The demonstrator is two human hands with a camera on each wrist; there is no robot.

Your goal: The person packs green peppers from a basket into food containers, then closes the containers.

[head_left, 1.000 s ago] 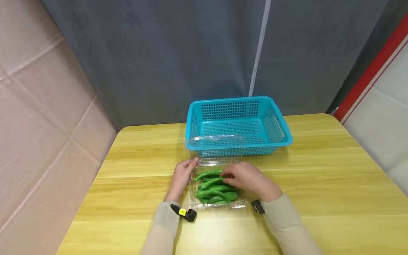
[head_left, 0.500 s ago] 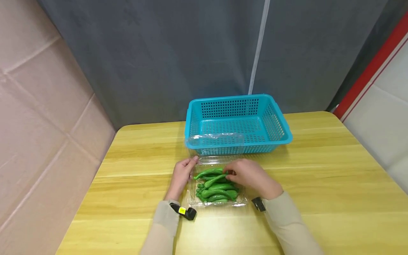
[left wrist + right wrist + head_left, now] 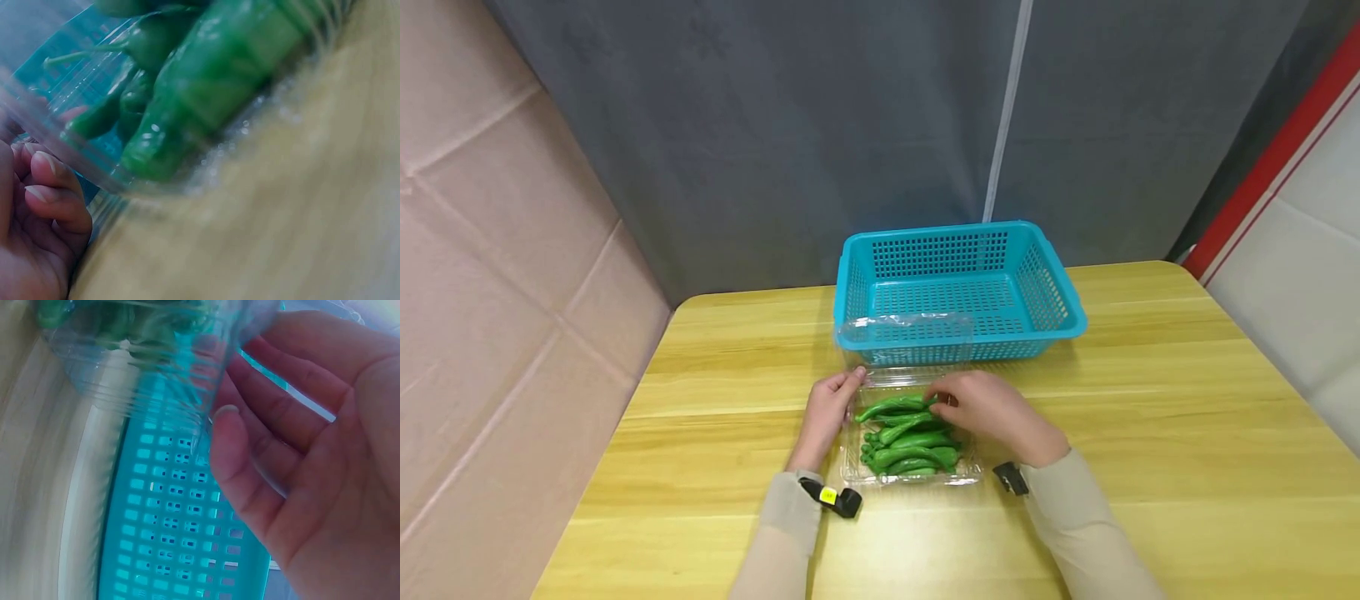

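Note:
Several green peppers (image 3: pixel 913 442) lie crosswise in a clear plastic clamshell box (image 3: pixel 848 467), its lid raised at the back. My left hand (image 3: pixel 827 417) grips the box's left rim near the hinge, thumb on top; in the left wrist view its fingers (image 3: pixel 62 203) are curled beside the box wall. My right hand (image 3: pixel 992 412) reaches over the right back corner, fingertips at the ends of the rear peppers. In the right wrist view, its thumb (image 3: pixel 232 447) is beside the clear wall and other fingers show partly through the plastic. I cannot tell whether it pinches a pepper.
A blue-green plastic basket (image 3: pixel 1071 333) stands directly behind the box, with the raised lid overlapping its front wall in the head view. Beneath everything is a yellow wooden table (image 3: pixel 1150 458). A grey curtain (image 3: pixel 775 150) hangs behind the table's far edge.
My right hand has shifted slightly right and back over the peppers, uncovering more of them. The upper peppers lie slightly differently. My left hand keeps its hold on the box.

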